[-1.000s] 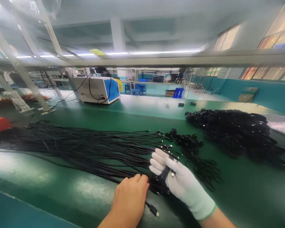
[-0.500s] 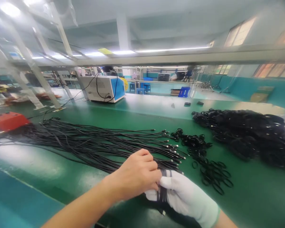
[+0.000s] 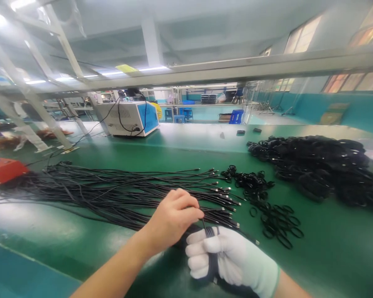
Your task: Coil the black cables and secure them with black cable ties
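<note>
A folded bundle of black cable (image 3: pixel 212 265) runs across the palm of my right hand (image 3: pixel 233 254), which wears a white glove and has its fingers curled around the bundle. My left hand (image 3: pixel 174 217) is bare and just up and left of the glove. Its thumb and fingertips pinch a black strand that leads down into the bundle. Beneath and behind the left hand, many loose black cables (image 3: pixel 112 191) lie lengthwise on the green table (image 3: pixel 186 154), their metal plugs toward the right. Loose black rings (image 3: pixel 281 231), like rubber bands, lie right of the plugs.
A large heap of coiled black cables (image 3: pixel 317 167) covers the table's right side. At the left sits a red box (image 3: pixel 4 171). Farther back stands a white and blue machine (image 3: pixel 129 119) with a cord. A metal shelf beam (image 3: pixel 205 74) crosses above the table.
My left hand has drawn up and away from the glove, leaving a short strand between them. More of the gloved fingers and the bundle show now. The view has shifted slightly.
</note>
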`<state>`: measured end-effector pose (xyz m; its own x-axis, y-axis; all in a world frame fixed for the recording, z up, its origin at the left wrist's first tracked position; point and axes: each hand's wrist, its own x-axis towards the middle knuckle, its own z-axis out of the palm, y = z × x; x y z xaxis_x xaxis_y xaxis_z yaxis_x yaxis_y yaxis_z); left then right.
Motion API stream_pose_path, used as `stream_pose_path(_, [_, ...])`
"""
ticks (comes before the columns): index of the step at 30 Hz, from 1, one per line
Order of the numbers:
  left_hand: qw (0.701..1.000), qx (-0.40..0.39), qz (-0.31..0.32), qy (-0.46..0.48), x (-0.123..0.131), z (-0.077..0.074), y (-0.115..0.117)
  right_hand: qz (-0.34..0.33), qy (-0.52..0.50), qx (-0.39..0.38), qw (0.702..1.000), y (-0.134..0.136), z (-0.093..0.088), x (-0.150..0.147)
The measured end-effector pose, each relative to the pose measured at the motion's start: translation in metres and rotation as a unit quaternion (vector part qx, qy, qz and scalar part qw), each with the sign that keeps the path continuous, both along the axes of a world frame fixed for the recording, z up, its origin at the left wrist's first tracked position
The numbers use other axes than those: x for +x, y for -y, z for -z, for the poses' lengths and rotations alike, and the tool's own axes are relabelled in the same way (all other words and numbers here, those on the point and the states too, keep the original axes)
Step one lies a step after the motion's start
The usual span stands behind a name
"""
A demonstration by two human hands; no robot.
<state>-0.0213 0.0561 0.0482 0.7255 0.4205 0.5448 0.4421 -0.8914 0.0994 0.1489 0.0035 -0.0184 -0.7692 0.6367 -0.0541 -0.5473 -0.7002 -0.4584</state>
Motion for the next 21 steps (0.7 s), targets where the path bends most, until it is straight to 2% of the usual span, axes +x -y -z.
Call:
stream_pose_path(5, [0.981,-0.025,0.067,-0.181,0.013,-0.01,0.012,-0.001,0.019,0.05,0.999,0.0,0.009,0.002])
stream_pose_path(7, [0.969,-0.089,0.07,-0.221,0.02,-0.018,0.008,-0.03,0.021,0.052,0.998,0.001,0.012,0.004])
stream_pose_path(9, [0.951,-0.206,0.067,-0.22,0.025,-0.025,0.0,-0.051,0.013,0.047,0.998,0.003,0.014,0.008])
stream_pose_path(12, [0.89,-0.42,0.077,-0.158,0.027,-0.027,-0.01,-0.059,-0.009,0.049,0.997,0.006,0.013,0.014])
stream_pose_path(14, [0.846,-0.518,0.086,-0.092,0.027,-0.021,-0.011,-0.055,-0.025,0.062,0.996,0.009,0.012,0.017])
stream_pose_path(17, [0.811,-0.58,0.074,0.02,0.028,-0.006,-0.003,-0.041,-0.033,0.082,0.995,0.009,0.009,0.019])
stream_pose_path(21, [0.804,-0.576,0.023,0.148,0.029,0.007,0.016,-0.012,-0.024,0.09,0.996,0.006,0.006,0.019])
